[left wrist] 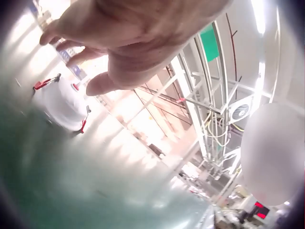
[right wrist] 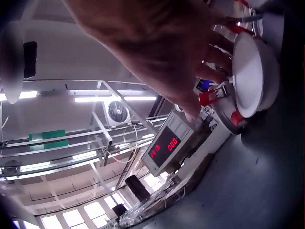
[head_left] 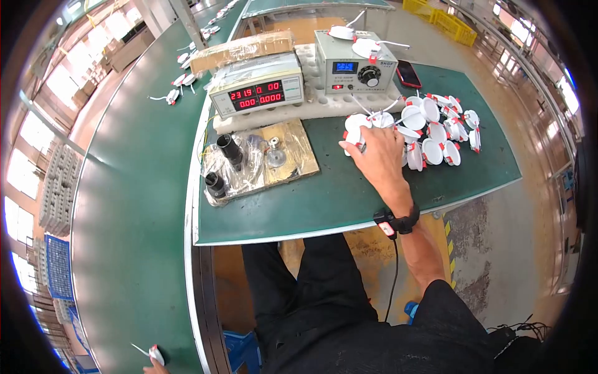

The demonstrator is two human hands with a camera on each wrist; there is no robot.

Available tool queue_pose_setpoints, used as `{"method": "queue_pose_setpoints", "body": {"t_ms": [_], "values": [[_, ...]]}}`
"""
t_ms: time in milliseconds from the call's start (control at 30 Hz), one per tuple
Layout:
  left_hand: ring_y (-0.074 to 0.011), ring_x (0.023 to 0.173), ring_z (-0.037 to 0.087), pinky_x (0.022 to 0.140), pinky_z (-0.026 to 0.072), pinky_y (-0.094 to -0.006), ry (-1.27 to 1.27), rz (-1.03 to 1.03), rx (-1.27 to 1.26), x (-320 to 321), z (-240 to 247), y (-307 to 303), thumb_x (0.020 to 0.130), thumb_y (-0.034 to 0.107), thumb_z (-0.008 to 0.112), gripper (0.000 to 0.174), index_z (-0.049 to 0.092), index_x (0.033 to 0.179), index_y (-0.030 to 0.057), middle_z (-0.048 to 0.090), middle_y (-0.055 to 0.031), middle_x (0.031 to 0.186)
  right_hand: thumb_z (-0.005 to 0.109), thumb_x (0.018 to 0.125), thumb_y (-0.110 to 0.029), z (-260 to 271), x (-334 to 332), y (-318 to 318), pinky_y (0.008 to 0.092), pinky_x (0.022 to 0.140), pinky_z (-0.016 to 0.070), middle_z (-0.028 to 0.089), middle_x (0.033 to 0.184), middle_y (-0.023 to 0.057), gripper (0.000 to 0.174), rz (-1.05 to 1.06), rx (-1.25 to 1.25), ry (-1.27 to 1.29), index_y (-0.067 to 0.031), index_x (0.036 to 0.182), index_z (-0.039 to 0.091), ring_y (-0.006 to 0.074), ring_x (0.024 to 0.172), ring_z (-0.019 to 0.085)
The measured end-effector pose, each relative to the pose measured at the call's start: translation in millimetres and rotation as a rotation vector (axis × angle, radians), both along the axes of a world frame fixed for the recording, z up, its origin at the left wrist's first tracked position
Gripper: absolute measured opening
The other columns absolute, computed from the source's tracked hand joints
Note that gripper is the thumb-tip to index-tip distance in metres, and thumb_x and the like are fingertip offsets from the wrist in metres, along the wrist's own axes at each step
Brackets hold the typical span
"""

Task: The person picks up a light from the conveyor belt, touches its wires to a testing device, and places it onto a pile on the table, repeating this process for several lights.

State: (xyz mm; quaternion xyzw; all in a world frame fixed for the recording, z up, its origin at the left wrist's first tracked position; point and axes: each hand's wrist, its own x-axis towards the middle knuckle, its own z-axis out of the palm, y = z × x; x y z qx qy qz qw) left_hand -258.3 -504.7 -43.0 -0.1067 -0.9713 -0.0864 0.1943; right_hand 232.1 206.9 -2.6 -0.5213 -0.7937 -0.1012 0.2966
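My right hand (head_left: 380, 159) reaches over the near left side of a pile of white round LED downlights (head_left: 431, 151) with red-tipped clips. Its thumb stands apart from its bent fingers, which partly hide the downlights under them. One downlight (right wrist: 252, 76) lies tilted beside those fingers in the right wrist view. At the lower left, my left hand (head_left: 156, 369) is mostly out of the head view, close to a single downlight (head_left: 157, 354) with a white lead. The left wrist view shows that left hand (left wrist: 138, 38) with fingers extended, a gap between it and the downlight (left wrist: 62, 105).
A meter with red digits (head_left: 258, 90) and a grey regulator box (head_left: 355, 65) stand at the back on white foam (head_left: 324, 105). Left of the pile lies a wrapped board (head_left: 293, 149) with black sockets (head_left: 229, 148). A phone (head_left: 408, 74) lies behind the pile. The green conveyor (head_left: 137, 206) runs along the left.
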Motion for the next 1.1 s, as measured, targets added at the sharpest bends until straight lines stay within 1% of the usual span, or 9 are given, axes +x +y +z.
{"method": "queue_pose_setpoints", "body": {"t_ms": [100,167,267,400,533,667,800,900,1100], "values": [[-0.0426,0.122,0.055,0.098,0.0410,-0.0673,0.022,0.136,-0.060,26,35,25,0.082,0.062,0.074,0.092,0.048,0.149,0.0048,0.056,-0.0213,0.140,0.073,0.089,-0.031,0,-5,0,0.0515,0.092,0.0405,0.067,0.093,0.0131,0.033,0.060,0.001,0.008,-0.0040,0.107,0.069,0.0332,0.091,0.062],[-0.0190,0.107,0.065,0.095,0.0509,-0.0319,-0.163,-0.233,0.730,74,71,138,0.101,0.019,0.061,0.037,0.063,0.124,-0.0091,0.069,-0.0178,0.116,0.071,0.088,-0.023,0,-10,-3,0.0486,0.086,0.0443,0.067,0.092,0.0129,0.027,0.134,-0.115,0.091,-0.0052,0.109,0.069,0.0342,0.089,0.062],[-0.0176,0.108,0.062,0.093,0.0497,-0.0303,-0.383,-0.595,0.701,151,122,271,0.101,0.013,0.059,0.037,0.060,0.135,-0.0016,0.067,-0.0133,0.121,0.068,0.084,-0.006,17,-23,-30,0.0441,0.078,0.0489,0.066,0.096,0.0133,0.030,0.304,-0.046,0.168,-0.0078,0.114,0.070,0.0355,0.088,0.061],[-0.0324,0.121,0.061,0.097,0.0552,-0.0423,-1.217,-1.058,1.017,243,116,399,0.105,0.027,0.057,0.068,0.024,0.158,0.0021,0.052,-0.0252,0.143,0.068,0.081,-0.004,73,-54,-118,0.0413,0.083,0.0480,0.065,0.103,0.0079,0.031,0.629,0.047,0.158,-0.0088,0.111,0.072,0.0295,0.093,0.061],[-0.0225,0.119,0.062,0.096,0.0554,-0.0382,-1.920,-0.831,1.319,273,82,459,0.107,0.036,0.051,0.066,0.023,0.158,0.0044,0.056,-0.0170,0.137,0.071,0.083,-0.010,72,-79,-179,0.0446,0.089,0.0482,0.066,0.108,0.0137,0.026,0.882,-0.180,0.125,-0.0028,0.108,0.067,0.0321,0.099,0.064],[-0.0194,0.115,0.064,0.093,0.0581,-0.0365,-2.022,-0.774,1.325,262,58,469,0.108,0.032,0.050,0.052,0.037,0.150,0.0041,0.061,-0.0135,0.130,0.071,0.089,-0.012,75,-72,-166,0.0436,0.082,0.0536,0.071,0.104,0.0162,0.021,0.960,-0.678,0.363,-0.0012,0.107,0.066,0.0359,0.093,0.068],[-0.0216,0.094,0.073,0.067,0.0644,-0.0304,-2.029,-1.012,1.006,246,65,476,0.105,0.021,0.057,0.047,0.040,0.145,0.0035,0.065,-0.0119,0.122,0.069,0.093,-0.014,82,-98,-140,0.0352,0.070,0.0544,0.072,0.099,0.0149,0.025,0.741,-0.664,0.533,0.0000,0.114,0.068,0.0289,0.084,0.070],[-0.0158,0.098,0.070,0.071,0.0639,-0.0301,-2.100,-1.107,0.732,238,79,476,0.104,0.020,0.058,0.048,0.040,0.146,0.0033,0.065,-0.0110,0.122,0.061,0.101,-0.018,82,-110,-127,0.0313,0.066,0.0526,0.072,0.087,0.0131,0.028,0.851,-1.038,0.585,0.0022,0.119,0.068,0.0182,0.073,0.067],[-0.0077,0.092,0.063,0.078,0.0532,-0.0245,-1.406,-1.208,0.954,210,94,458,0.104,0.020,0.060,0.043,0.052,0.142,0.0006,0.068,-0.0073,0.118,0.067,0.098,-0.016,75,-116,-140,0.0271,0.055,0.0457,0.067,0.070,0.0081,0.022,0.812,-0.958,0.686,0.0016,0.109,0.072,0.0102,0.058,0.057]]}}
